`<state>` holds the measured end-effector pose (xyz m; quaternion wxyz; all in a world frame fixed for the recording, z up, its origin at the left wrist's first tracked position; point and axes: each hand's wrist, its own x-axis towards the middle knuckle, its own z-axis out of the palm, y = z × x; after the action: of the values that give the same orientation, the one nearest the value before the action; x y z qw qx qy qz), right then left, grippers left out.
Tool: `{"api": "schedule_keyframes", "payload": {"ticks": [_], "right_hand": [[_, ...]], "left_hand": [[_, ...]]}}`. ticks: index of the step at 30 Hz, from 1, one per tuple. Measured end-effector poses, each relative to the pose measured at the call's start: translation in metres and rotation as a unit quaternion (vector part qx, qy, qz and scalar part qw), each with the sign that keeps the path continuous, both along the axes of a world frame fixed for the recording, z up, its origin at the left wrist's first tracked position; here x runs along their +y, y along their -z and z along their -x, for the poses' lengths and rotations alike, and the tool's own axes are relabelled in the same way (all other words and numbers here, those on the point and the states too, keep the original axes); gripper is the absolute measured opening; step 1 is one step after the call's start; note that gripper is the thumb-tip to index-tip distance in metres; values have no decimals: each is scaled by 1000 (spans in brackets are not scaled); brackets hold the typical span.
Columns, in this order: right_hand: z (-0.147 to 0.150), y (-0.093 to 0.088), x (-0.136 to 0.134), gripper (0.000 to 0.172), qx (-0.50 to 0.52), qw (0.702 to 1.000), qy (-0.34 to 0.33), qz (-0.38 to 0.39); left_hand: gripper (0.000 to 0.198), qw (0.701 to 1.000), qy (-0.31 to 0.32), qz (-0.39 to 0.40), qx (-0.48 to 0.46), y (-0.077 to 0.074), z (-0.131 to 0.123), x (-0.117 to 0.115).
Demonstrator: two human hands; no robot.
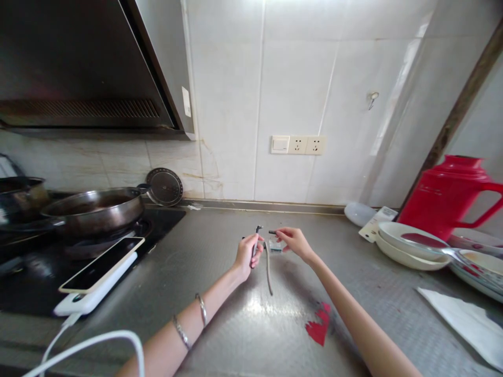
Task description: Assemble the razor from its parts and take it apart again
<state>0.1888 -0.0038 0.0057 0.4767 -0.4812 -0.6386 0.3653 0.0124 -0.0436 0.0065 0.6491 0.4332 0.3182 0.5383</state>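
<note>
My left hand [247, 253] is closed around a slim dark tool [254, 251] with a small bent metal head at its top; its exact kind is not clear. My right hand [293, 242] pinches a small dark rod-like piece [272, 232] between thumb and fingertips, a short gap to the right of the tool's head. Under and between the hands, a thin grey cord-like strip [269, 275] lies on the metal counter [220, 230]. Close to the right fingers is a small clear packet [275, 246] with a dark band, partly covered.
A pan [98, 209] stands on the black hob at left, beside a phone [102, 264] resting on a white power bank [98, 290] with a cable. Stacked plates [408, 256], a red thermos jug [440, 193] and white paper [463, 324] are at right. A red patch [319, 327] marks the counter.
</note>
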Motion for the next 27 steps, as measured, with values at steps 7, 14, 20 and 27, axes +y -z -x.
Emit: {"api": "schedule_keyframes", "payload": {"ticks": [7,14,20,27], "right_hand": [[7,-9,-6,29,53,998,-23,22],[7,-18,-11,30,80,996,-33,-2],[0,-28,-16,34,50,997,-52,-9],[-4,-36,-22,35,33,996,-74,-23]], "left_hand": [[35,992,-114,-28,51,1,-7,-8],[36,987,-107,-104,64,5,-13,-15],[28,983,-67,-139,95,10,-16,-18],[27,982,-47,-151,102,13,-17,-19]]}}
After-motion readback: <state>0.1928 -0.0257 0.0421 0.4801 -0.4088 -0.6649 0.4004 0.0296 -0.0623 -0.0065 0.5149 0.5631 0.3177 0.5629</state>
